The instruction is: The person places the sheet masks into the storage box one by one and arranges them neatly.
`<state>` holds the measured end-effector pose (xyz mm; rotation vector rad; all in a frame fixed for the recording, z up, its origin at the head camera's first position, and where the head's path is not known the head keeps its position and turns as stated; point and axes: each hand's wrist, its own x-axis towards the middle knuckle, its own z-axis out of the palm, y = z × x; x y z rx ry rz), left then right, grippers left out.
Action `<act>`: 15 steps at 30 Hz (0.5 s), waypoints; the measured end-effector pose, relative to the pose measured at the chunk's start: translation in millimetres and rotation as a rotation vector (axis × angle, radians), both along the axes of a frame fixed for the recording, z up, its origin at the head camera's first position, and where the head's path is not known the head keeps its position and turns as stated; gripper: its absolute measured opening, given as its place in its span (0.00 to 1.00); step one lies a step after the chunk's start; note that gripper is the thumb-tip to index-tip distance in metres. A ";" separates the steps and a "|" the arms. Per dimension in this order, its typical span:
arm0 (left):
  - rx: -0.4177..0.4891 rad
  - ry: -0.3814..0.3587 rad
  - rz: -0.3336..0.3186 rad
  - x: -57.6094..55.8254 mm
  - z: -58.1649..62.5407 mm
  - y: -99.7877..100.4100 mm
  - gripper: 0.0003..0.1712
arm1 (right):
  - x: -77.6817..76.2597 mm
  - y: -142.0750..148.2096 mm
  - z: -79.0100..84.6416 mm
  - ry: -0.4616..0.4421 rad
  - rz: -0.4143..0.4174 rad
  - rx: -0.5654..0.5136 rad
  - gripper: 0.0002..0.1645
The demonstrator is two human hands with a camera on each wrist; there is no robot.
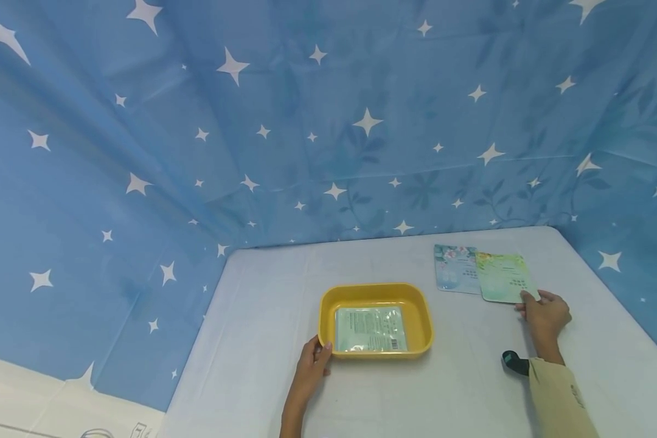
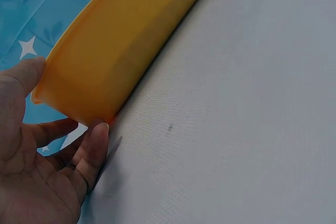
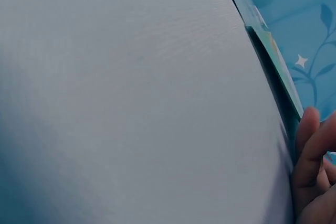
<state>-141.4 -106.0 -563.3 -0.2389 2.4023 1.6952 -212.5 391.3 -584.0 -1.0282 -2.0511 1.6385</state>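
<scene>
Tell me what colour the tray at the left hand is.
The tray is yellow; it shows best in the head view.

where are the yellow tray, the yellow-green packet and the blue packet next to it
Yellow tray [image 1: 369,297]: head view, inner face of its far wall
Yellow-green packet [image 1: 504,278]: head view, middle of its upper face
Blue packet [image 1: 456,271]: head view, middle of its visible face

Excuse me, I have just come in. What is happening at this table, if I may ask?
A person is handling flat packets and a yellow tray on a white table. The left hand holds the tray's near left corner. The right hand pinches the near right corner of a yellow-green packet. A blue packet lies beside that one, and a pale green packet lies inside the tray.
</scene>
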 end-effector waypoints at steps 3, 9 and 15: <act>0.005 0.006 -0.002 -0.8 -0.8 -0.5 0.42 | 2.2 0.7 3.3 -0.028 0.037 0.001 0.35; -0.009 -0.002 0.010 -2.5 -3.1 0.2 0.42 | 7.4 -2.6 8.1 -0.044 0.070 0.060 0.32; 0.004 0.006 0.002 -0.5 -2.8 0.3 0.41 | 8.0 -4.4 9.2 -0.078 0.072 0.083 0.31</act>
